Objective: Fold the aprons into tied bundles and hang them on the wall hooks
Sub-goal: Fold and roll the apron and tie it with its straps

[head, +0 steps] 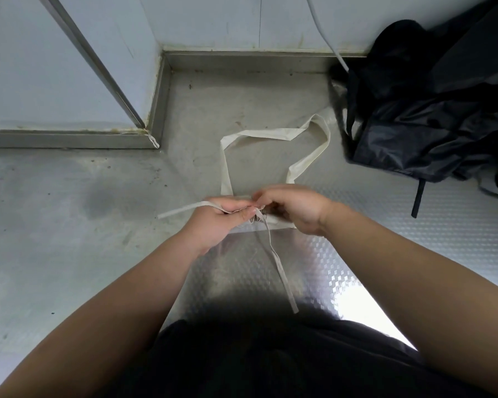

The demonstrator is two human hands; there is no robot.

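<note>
Counter (pixel 69 225): steel top filling most of the frame. Its patterned part in the lower middle looks slick, so I judge a hard pull on the strings could slide the apron rather than tighten it.

Dark fabric heap (pixel 429 124): upper right, with straps trailing. I cannot tell whether it is more aprons or a bag. It lies near the cream strap, which could snag on it when the bundle is lifted.

Neck loop (pixel 270 133): wide cream strap lying open on the counter above centre, its two ends running down under the hands. Left loose it may drag or catch; it also looks like the natural part to go over a hook.

Left hand (pixel 216 222): centre frame, fingers curled, thumb and forefinger pinching the left tie.

Right hand (pixel 293 208): just right of centre, fingers curled down onto the knot, tips touching the left hand's. What it grips underneath is hidden.

Apron bundle (pixel 276 223): cream, folded small, almost wholly covered by both hands at centre.

Near tie (pixel 279 265): thin string running from the knot down toward the lower middle, slack and unheld. It could slip back through.

Left tie (pixel 181 211): short end sticking out left of the left hand. Little length remains, so the pinch may lose it.

Knot (pixel 259 215): between the fingertips, seemingly not yet drawn tight. If released early, the folds would likely spring open.
</note>
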